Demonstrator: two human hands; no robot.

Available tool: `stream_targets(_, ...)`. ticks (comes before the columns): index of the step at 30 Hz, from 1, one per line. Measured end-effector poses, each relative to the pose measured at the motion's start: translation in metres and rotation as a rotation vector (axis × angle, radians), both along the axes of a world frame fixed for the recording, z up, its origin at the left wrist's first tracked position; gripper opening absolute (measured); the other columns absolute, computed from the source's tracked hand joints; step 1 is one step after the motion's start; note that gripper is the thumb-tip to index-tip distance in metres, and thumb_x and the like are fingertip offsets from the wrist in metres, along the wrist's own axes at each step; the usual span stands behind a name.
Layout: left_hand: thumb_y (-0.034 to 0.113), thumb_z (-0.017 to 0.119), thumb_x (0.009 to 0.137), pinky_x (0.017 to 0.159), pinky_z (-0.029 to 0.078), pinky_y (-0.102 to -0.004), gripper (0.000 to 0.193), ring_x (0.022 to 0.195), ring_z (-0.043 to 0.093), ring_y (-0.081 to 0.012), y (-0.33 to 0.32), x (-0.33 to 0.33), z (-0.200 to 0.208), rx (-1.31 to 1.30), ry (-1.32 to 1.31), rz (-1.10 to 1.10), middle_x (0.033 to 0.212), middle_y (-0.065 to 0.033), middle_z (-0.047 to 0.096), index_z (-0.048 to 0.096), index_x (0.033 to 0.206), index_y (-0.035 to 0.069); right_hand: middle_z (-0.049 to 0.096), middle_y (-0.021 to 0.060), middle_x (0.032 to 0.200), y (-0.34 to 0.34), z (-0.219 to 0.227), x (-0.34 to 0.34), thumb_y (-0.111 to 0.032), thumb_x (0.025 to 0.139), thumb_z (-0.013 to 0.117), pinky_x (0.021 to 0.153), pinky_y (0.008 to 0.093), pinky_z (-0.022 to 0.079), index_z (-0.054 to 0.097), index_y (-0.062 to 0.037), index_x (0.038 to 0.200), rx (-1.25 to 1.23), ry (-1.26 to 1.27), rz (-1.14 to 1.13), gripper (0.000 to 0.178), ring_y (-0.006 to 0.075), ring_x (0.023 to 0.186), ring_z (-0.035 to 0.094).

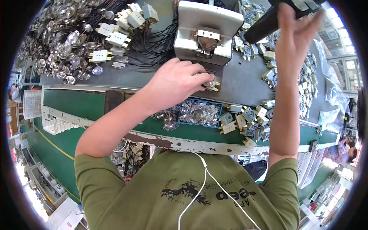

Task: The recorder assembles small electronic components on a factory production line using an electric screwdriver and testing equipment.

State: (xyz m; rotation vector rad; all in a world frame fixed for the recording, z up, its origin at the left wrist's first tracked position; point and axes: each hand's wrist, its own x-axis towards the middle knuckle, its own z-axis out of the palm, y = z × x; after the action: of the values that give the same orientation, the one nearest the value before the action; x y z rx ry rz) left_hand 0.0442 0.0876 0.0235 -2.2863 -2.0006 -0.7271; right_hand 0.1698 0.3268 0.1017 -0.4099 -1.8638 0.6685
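Observation:
My left hand [180, 81] is closed, thumb and fingertips pinching a small round metal-and-cream part with brass-coloured tabs [213, 85]. That part rests on a dark plate on the worktop, in front of a white fixture [209, 17]; the fingers hide some of it. At the upper right my right hand [294, 32] is raised, smeared by motion, with its fingers apart. It overlaps a black cylindrical tool [264, 25] lying slantwise behind it, and does not appear wrapped round it. In the fixture sits a cream block with a metal bracket [208, 38].
Many silver round parts with black wires [71, 42] heap at the left, beside cream blocks [117, 38]. A blue tray [199, 113] of small clear and metal pieces stands near the front edge. Grey-and-cream parts [249, 120] lie to its right, more along the right side.

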Motion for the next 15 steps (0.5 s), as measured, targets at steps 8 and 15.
stream_targets(8, 0.015, 0.070, 0.093, 0.090, 0.049, -0.0387, 0.032, 0.104, 0.066, -0.0283, -0.048, -0.072, 0.056, 0.470, 0.013, 0.440, 0.114, -0.0096, 0.067, 0.068, 0.125, 0.016, 0.064, 0.0187, 0.135, 0.056, -0.050, 0.047, -0.008, 0.098, 0.059, 0.106, 0.0417, 0.048, 0.053, -0.0081, 0.144, 0.449, -0.580, -0.130, 0.046, 0.0355, 0.123, 0.062)
stream_targets(15, 0.023, 0.075, 0.092, 0.101, 0.042, -0.0460, 0.041, 0.121, 0.058, -0.0325, -0.108, -0.094, 0.031, 0.221, 0.378, 0.728, 0.132, -0.0119, 0.060, 0.067, 0.132, 0.023, 0.063, 0.0123, 0.136, 0.075, -0.079, 0.053, -0.005, 0.089, 0.068, 0.100, 0.0428, 0.052, 0.062, -0.0145, 0.137, 0.515, -0.867, -0.058, 0.049, 0.0353, 0.119, 0.063)
